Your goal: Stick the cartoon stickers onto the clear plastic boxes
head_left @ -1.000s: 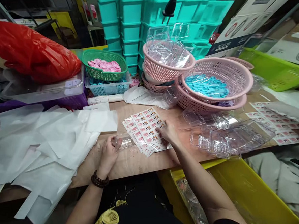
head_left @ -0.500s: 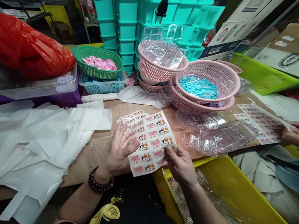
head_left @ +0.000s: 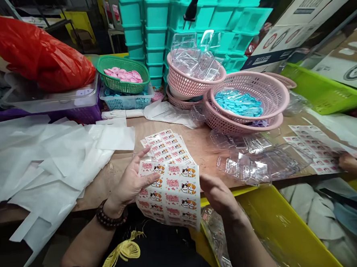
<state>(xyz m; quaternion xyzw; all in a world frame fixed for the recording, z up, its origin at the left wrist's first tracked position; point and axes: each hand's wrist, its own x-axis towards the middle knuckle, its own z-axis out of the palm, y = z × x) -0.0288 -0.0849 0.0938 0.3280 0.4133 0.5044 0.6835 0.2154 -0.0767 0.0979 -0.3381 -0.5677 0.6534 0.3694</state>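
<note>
1. Left grip has the sheet pinched by its left side, thumb pressed on the printed face and the other fingers partly hidden; I judge that this steadies it while leaving most of the print uncovered.
2. Right grip lies along the sheet's right edge, fingers fairly straight. I cannot tell whether it is holding or only touching there; a palm so placed would guard that side from swinging.
3. I have the sheet over the near edge of the tabletop, before my body, its lower part bowing, probably because thin stock held from the sides sags.
4. Just beyond it, the stack lies fanned on the tabletop, likely so that single sheets are easy to lift.
5. Clear cases sit towards the near edge on my right, within reach, I would say.
6. Papers spread over the left end and droop past the near edge, out of my grip's way.
7. Towards the far edge stands a pink basket of blue pieces, its wall penning them in.
</note>
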